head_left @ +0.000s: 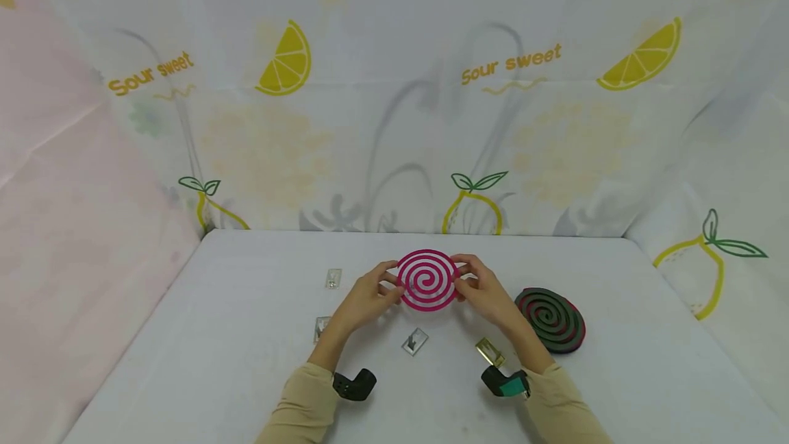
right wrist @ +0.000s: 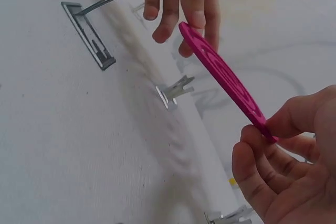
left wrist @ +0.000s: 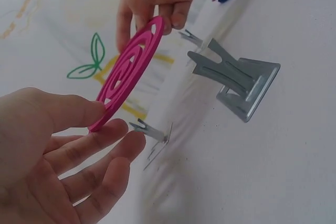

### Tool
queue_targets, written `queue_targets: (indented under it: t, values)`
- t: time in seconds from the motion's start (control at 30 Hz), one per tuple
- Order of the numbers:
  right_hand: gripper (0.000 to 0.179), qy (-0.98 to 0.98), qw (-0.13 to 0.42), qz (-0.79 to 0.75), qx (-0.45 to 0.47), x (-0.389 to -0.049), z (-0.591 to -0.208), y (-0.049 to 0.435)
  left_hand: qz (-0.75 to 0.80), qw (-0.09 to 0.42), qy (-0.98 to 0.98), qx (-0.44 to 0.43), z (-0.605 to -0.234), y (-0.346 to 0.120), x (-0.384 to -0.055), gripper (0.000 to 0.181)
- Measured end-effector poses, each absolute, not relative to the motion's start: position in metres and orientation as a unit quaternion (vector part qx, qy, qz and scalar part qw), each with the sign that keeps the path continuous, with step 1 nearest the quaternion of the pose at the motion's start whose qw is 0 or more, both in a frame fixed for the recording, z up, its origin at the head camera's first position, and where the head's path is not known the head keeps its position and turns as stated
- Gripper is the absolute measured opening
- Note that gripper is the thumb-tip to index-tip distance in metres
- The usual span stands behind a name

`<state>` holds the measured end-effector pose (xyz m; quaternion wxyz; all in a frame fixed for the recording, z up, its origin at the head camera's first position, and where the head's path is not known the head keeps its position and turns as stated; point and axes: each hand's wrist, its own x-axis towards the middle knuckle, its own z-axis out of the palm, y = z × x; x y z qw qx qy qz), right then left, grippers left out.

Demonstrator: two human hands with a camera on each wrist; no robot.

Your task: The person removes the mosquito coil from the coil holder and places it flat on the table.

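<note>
Both hands hold a pink mosquito coil [head_left: 427,280] up over the table, its spiral face turned to the head camera. My left hand [head_left: 370,297] pinches its left edge between thumb and fingers. On the opposite edge, my right hand [head_left: 489,293] pinches the coil the same way. The left wrist view shows the coil tilted, with a silver metal coil stand [left wrist: 244,80] on the table beyond it. Another silver stand [head_left: 415,341] lies below the coil in the head view.
A stack of coils [head_left: 550,321], dark green on top, lies right of the right forearm. Near that forearm is a gold-coloured stand [head_left: 490,352]. More metal stands lie on the left, one at the back [head_left: 333,279]. A printed cloth [head_left: 382,122] hangs behind the white table [head_left: 246,362].
</note>
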<state>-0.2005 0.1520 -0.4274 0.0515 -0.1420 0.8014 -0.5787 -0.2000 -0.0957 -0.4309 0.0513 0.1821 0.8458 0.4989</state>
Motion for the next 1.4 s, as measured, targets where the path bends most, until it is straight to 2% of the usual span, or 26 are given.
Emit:
queue_targets:
  t: [0.27, 0.6, 1.03, 1.17, 1.4]
  values:
    - [0.04, 0.82, 0.054, -0.551, -0.147, -0.199, -0.432, 0.168, 0.502, 0.074, 0.842, 0.181, -0.435, -0.084, -0.199, 0.056]
    - [0.04, 0.853, 0.02, -0.504, -0.135, -0.189, -0.43, 0.183, 0.483, 0.09, 0.852, 0.181, -0.434, -0.065, -0.194, 0.061]
    - [0.041, 0.862, 0.028, -0.485, -0.144, -0.179, -0.418, 0.203, 0.482, 0.102, 0.851, 0.183, -0.438, -0.04, -0.188, 0.066]
    - [0.039, 0.868, 0.034, -0.472, -0.154, -0.186, -0.421, 0.219, 0.482, 0.093, 0.851, 0.186, -0.438, -0.027, -0.186, 0.068]
    - [0.033, 0.879, 0.005, -0.453, -0.146, -0.19, -0.411, 0.238, 0.493, 0.08, 0.847, 0.183, -0.425, -0.006, -0.186, 0.069]
